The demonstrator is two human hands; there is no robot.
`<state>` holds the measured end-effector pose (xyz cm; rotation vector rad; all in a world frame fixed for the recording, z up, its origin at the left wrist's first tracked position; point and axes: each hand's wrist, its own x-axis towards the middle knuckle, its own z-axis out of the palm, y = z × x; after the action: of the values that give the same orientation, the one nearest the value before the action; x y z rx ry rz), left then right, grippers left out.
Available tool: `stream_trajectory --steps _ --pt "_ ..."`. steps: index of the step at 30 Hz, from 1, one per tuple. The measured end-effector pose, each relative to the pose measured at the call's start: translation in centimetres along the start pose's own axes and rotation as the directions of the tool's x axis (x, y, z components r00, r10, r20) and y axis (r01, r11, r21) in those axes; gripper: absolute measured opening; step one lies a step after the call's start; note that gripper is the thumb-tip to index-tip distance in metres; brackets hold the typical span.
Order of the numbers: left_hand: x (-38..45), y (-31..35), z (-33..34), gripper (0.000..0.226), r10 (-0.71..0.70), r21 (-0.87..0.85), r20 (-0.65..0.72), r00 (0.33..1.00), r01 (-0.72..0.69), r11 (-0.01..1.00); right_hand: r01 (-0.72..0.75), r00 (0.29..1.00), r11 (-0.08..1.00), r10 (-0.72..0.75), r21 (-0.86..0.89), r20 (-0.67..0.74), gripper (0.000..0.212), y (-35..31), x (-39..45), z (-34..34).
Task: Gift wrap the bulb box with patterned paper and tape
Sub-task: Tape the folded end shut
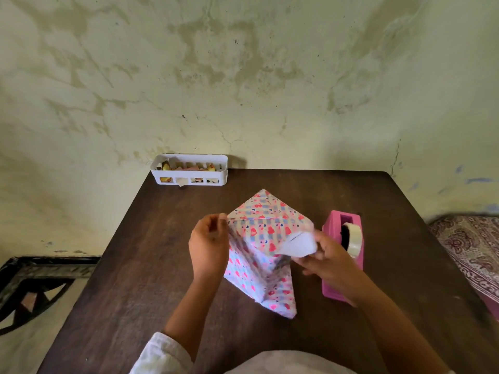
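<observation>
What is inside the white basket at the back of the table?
Through the slots of the white basket, yellow, pink and pale paper-like scraps show. What they are is unclear; its walls hide the rest.

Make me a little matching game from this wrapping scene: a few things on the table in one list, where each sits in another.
Things:
1. white basket
2. pink tape dispenser
3. wrapped box
4. left hand

Places:
A. middle of the table, between both hands
B. far edge, against the wall
C. at the box's left edge
D. right of the box, behind the right hand

Pairs: 1-B, 2-D, 3-A, 4-C
</observation>
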<state>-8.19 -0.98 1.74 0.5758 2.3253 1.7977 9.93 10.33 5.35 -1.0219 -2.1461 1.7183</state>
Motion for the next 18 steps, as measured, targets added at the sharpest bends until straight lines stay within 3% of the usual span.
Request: stream_trajectory --steps 3,7,9,11,13,15,16,18 --pt "-1.0 -0.1 -1.0 0.025 -0.030 -0.069 0.016 0.999 0.031 0.997 0.011 1.000 0.983 -0.007 0.183 -0.024 0.027 -0.2 0.2 -0.2" --pt "-1.7 -0.4 -1.6 0.012 -0.050 -0.019 0.183 0.982 0.055 0.998 0.004 0.997 0.967 0.015 0.254 -0.072 0.026 -0.2 1.2 -0.2" --pt "-1.4 -0.6 -1.8 0.035 -0.025 -0.004 0.271 0.962 0.027 1.000 -0.022 0.994 0.960 0.051 0.280 -0.094 0.029 -0.3 1.6 -0.2" --pt "-0.9 -0.8 -2.3 0.073 -0.014 0.052 0.379 0.925 -0.006 0.999 -0.011 0.994 0.958 0.042 0.288 -0.101 0.040 -0.2 2.0 -0.3" --pt "-0.4 -1.1 -2.6 0.109 0.004 0.127 0.503 0.864 -0.078 0.989 0.025 0.996 0.949 0.002 0.315 -0.084 0.032 -0.5 2.4 -0.4" --pt "-0.4 -1.1 -2.5 0.128 0.007 0.097 0.598 0.802 -0.081 0.992 0.026 0.998 0.947 -0.007 0.321 -0.060 0.028 -0.9 3.0 -0.4" --pt "-0.6 -1.0 -2.5 0.127 0.010 0.038 0.623 0.782 -0.043 0.998 0.027 0.999 0.946 -0.011 0.324 -0.049 0.030 -1.1 3.5 -0.5" --pt "-1.1 -0.6 -2.4 0.101 0.045 -0.072 0.619 0.784 -0.001 0.997 0.018 0.999 0.946 -0.002 0.323 -0.050 0.025 -1.5 4.5 -0.5"
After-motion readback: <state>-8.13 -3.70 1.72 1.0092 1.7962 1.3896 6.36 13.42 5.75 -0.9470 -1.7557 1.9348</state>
